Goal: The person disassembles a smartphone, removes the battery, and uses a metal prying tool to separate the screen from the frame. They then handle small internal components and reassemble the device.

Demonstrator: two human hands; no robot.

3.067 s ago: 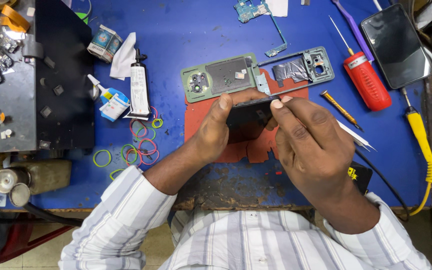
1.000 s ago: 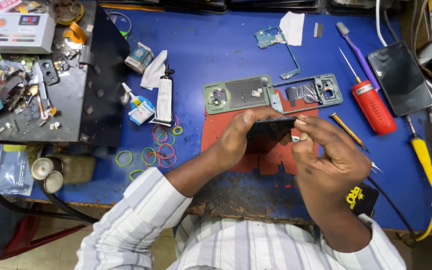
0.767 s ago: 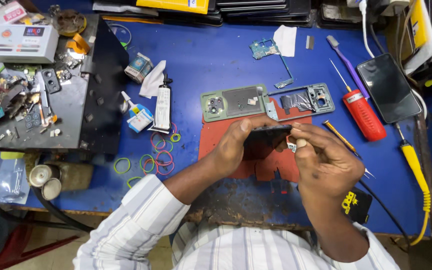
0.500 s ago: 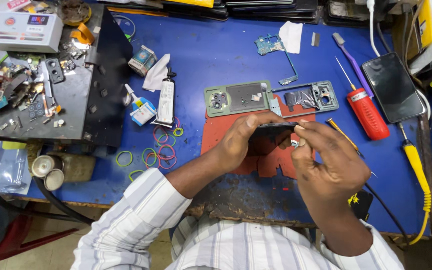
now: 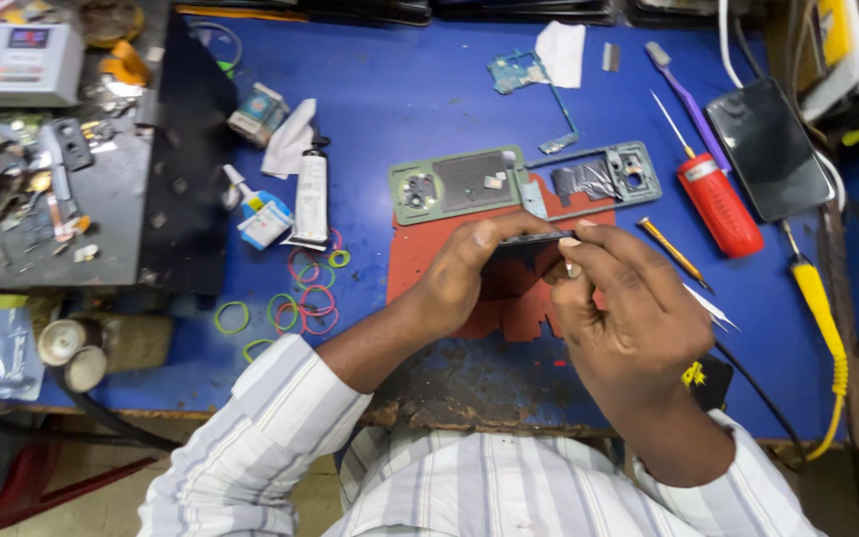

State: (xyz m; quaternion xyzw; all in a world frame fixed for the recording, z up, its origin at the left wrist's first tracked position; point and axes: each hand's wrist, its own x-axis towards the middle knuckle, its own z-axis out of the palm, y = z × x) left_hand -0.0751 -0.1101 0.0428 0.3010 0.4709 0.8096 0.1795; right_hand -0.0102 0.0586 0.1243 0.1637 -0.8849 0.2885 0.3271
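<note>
Head view: two hands grip a dark phone over a red mat near the blue tabletop's front edge.

Left hand and right hand close around the phone. A white glue tube and small blue-and-white box lie left; a red screwdriver lies right.

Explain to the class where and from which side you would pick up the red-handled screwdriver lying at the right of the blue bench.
Grip the red-handled screwdriver by its thick red handle, from above, fingers across its width. It lies flat and slanted, thin shaft pointing away from the person. The handle is the bulkiest part, but a dark phone lies close on its right, so room there looks tight.
</note>
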